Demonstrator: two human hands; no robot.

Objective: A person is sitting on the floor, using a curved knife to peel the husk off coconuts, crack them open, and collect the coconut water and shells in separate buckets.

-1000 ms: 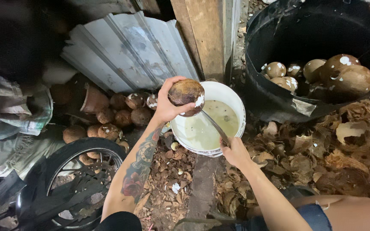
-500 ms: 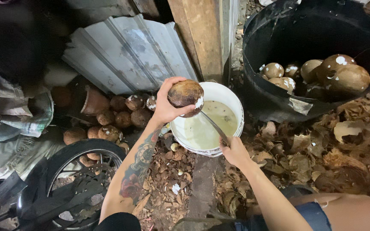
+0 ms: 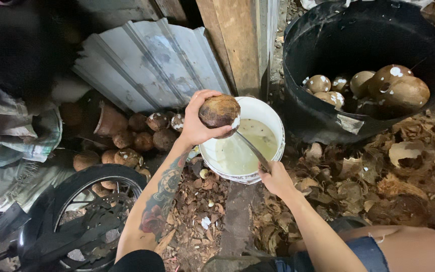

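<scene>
My left hand (image 3: 197,122) grips a brown husked coconut (image 3: 219,111) and holds it over the near left rim of a white bucket (image 3: 265,113). Cloudy pale liquid fills the bucket. My right hand (image 3: 277,179) is closed on the handle of a long metal blade (image 3: 251,150), whose tip reaches up to the underside of the coconut.
A big black tub (image 3: 328,75) at the upper right holds several peeled coconuts (image 3: 388,85). More coconuts (image 3: 137,136) lie heaped at the left below a corrugated metal sheet (image 3: 147,65). Husk scraps (image 3: 393,171) cover the ground at the right. A motorbike wheel (image 3: 84,201) stands at the lower left.
</scene>
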